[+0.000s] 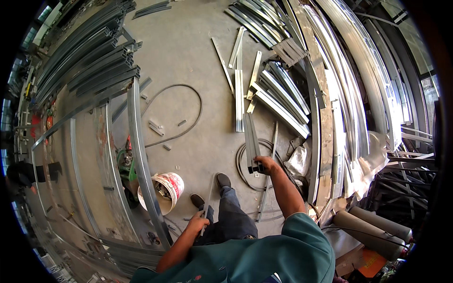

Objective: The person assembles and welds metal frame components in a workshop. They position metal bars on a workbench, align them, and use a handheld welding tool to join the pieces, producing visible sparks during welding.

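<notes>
My right hand, reaching out to the right, is closed around the near end of a grey metal channel piece, which points away from me. It may be more than one length held together; I cannot tell. Lower down near my legs, my left hand is wrapped round a thin, flat metal strip that stands up past my knee. Beyond my right hand, shiny metal channels and a stack of channel lengths lie on the floor.
A white bucket with metal bits stands left of my feet, beside a metal frame. Coiled cable lies near my right hand. Long profiles are piled far left. Gas cylinders lie at right. Another person is at the left edge.
</notes>
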Action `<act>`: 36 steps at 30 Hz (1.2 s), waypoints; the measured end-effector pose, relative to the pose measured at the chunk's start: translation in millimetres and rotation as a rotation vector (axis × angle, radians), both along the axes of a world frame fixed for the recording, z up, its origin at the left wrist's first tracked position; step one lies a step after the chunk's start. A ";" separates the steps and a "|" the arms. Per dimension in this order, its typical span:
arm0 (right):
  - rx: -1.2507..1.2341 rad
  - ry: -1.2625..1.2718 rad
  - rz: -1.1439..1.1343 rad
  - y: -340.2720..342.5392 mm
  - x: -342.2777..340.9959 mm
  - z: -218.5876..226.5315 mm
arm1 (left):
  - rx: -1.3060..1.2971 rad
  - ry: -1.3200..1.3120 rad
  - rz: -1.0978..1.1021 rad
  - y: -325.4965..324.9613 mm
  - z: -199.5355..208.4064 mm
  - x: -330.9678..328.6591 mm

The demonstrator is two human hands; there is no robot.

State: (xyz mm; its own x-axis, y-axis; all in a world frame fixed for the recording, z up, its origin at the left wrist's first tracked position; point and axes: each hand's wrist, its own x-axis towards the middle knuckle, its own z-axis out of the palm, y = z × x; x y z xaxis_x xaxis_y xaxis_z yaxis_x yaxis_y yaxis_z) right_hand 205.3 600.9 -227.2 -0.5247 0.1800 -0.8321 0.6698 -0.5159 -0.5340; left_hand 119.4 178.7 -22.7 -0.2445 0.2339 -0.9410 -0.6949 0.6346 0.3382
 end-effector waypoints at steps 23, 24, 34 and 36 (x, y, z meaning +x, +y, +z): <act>-0.237 -0.444 0.008 -155.6 166.1 89.5 | -0.083 0.588 -0.346 163.8 -92.0 -60.8; -0.216 -0.466 0.048 -157.3 162.8 95.8 | -0.095 0.568 -0.399 175.5 -82.0 -65.2; 0.016 -0.331 0.266 -122.4 104.4 119.6 | 0.442 0.820 -0.439 242.5 -25.2 -120.6; 0.068 -0.299 0.326 -118.9 74.9 116.9 | 0.556 0.930 -0.275 196.2 -5.6 -114.8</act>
